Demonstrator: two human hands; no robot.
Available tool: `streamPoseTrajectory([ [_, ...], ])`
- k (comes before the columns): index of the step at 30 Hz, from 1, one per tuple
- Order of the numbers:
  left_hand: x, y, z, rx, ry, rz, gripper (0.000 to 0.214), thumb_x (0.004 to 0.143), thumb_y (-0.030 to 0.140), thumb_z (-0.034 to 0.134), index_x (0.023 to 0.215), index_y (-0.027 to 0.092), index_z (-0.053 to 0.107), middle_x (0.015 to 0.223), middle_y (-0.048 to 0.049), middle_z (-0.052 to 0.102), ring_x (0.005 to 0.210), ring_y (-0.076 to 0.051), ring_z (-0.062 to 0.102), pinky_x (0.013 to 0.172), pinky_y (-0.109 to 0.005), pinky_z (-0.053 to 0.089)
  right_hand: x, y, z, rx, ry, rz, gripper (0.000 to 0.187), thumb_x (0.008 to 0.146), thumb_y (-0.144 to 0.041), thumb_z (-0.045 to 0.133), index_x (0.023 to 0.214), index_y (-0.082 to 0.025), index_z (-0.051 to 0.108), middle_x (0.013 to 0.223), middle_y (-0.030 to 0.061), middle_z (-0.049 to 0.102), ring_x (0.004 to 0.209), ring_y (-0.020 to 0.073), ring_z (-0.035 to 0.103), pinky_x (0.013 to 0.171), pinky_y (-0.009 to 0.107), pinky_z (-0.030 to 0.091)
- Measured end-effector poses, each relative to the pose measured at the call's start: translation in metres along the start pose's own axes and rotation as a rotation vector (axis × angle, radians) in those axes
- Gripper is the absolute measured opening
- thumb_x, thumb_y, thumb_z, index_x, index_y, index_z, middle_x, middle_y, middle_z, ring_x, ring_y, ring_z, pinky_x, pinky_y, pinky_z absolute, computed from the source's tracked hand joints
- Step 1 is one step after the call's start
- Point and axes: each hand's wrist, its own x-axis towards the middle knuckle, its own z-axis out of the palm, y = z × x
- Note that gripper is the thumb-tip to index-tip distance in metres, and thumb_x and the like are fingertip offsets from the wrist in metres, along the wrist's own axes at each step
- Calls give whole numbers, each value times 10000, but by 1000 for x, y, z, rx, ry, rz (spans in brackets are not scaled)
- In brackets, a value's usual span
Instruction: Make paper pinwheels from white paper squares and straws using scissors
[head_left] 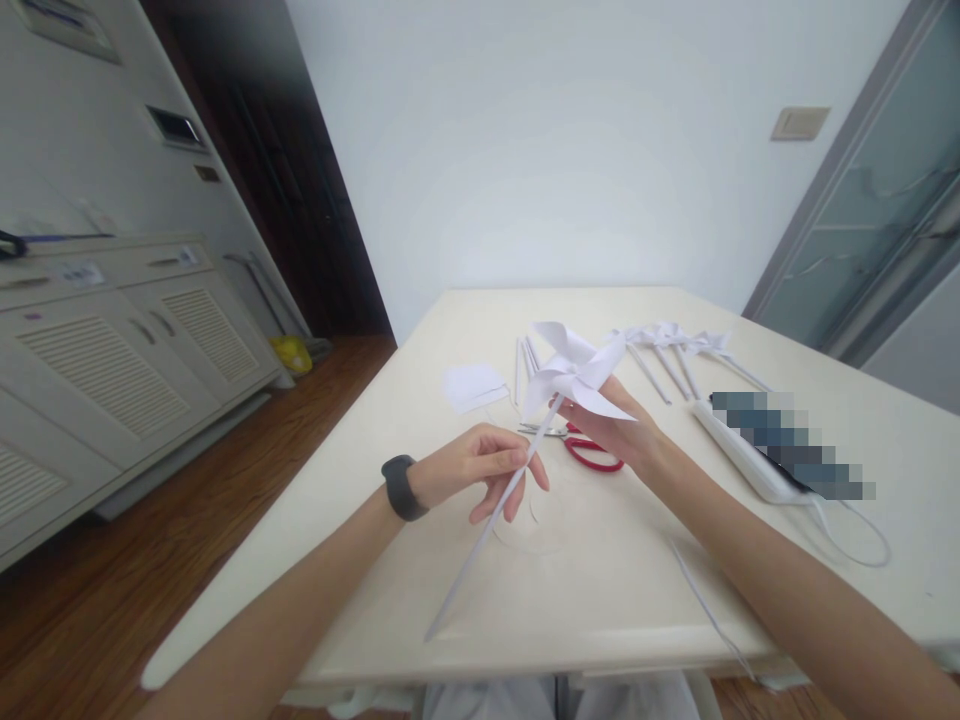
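A white paper pinwheel (574,370) on a thin white paper stick (480,545) is held above the table, tilted with its head up and to the right. My left hand (487,465), with a dark band on the wrist, pinches the stick between thumb and fingers at about its middle. Behind the pinwheel's head, my right hand (611,425) holds it near the top of the stick; its fingertips are partly hidden by the paper blades. Red-handled scissors (596,455) lie on the table beyond and between my hands.
Several finished pinwheels (667,340) lie at the back right. White paper sheets (474,385) and loose paper sticks (519,370) are at the back left. A white power strip (757,465) with a pixelated item sits right. A thin cord (709,605) hangs over the front edge.
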Motion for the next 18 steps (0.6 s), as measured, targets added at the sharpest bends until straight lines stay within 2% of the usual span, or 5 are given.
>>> streamPoseTrajectory([
  [7, 0, 2, 1, -2, -21, -12, 306, 882, 336, 431, 877, 95, 619, 599, -60, 647, 344, -68, 524, 376, -164, 378, 2, 1, 1, 42, -1, -1, 63, 737, -249, 613, 694, -202, 612, 781, -4, 553, 777, 134, 503, 811, 291, 400],
  [13, 0, 2, 3, -18, -9, 2, 239, 834, 317, 522, 905, 107, 610, 628, -44, 638, 385, -76, 548, 399, -170, 413, 2, 3, -3, 9, -16, 22, 25, 743, -227, 610, 743, -202, 610, 749, -9, 525, 747, 123, 495, 787, 283, 402],
  [18, 0, 3, 3, -32, 13, -5, 239, 822, 333, 537, 877, 110, 606, 629, -45, 642, 394, -80, 555, 405, -171, 422, 1, 5, -2, -28, -75, 67, 74, 726, -248, 631, 760, -188, 603, 751, -3, 518, 711, 118, 493, 751, 285, 407],
])
